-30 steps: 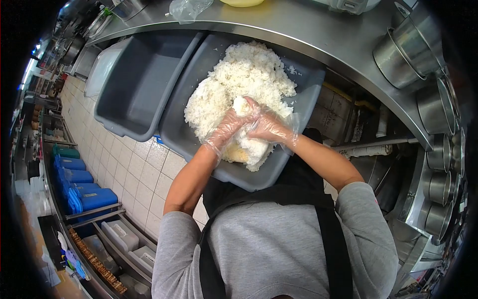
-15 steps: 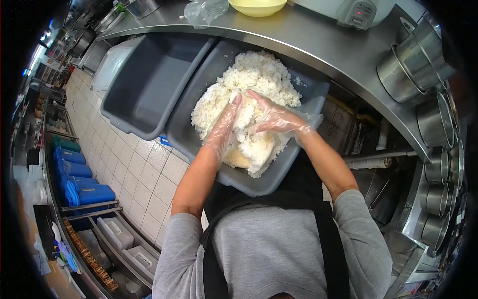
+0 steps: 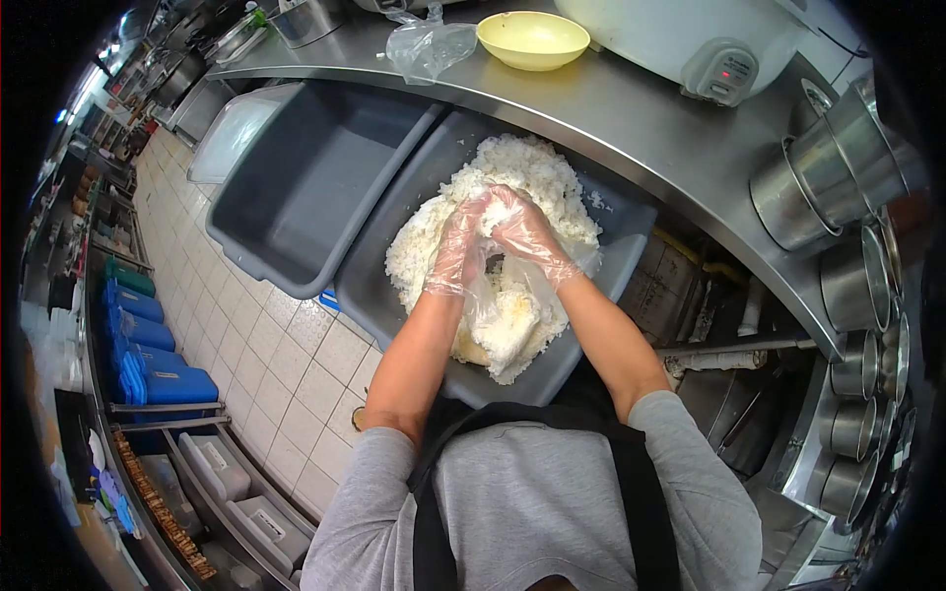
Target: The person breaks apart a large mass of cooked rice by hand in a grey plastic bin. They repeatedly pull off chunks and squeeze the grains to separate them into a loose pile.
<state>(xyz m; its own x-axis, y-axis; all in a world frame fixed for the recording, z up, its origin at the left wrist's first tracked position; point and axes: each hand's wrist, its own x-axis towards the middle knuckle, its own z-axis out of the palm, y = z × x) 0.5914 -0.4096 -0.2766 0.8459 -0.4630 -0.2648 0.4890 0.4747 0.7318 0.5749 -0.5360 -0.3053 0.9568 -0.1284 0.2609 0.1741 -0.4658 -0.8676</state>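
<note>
A heap of cooked white rice [image 3: 532, 163] fills much of a grey plastic tub [image 3: 370, 286]. Over the middle of it, my left hand [image 3: 463, 236], in a clear plastic glove, is curled inward with its fingertips close to those of the other hand. My right hand [image 3: 527, 234], also gloved, bends in from the other side. Some white rice shows between the two hands, pressed by both. Nearer my body lies a paler, smoother clump of rice [image 3: 507, 327], partly seen through the loose glove plastic. The undersides of my fingers are hidden.
A second grey tub [image 3: 286, 187] stands to the left. On the steel counter [image 3: 601, 118] are a yellow bowl [image 3: 532, 41], a clear plastic bag [image 3: 429, 47] and a rice cooker [image 3: 724, 69]. Steel pots [image 3: 798, 197] line the right side; blue bins [image 3: 168, 379] stand at the left.
My hands have come together from being spread apart over the rice, closing around some of it. The view has shifted a little, showing more of the counter.
</note>
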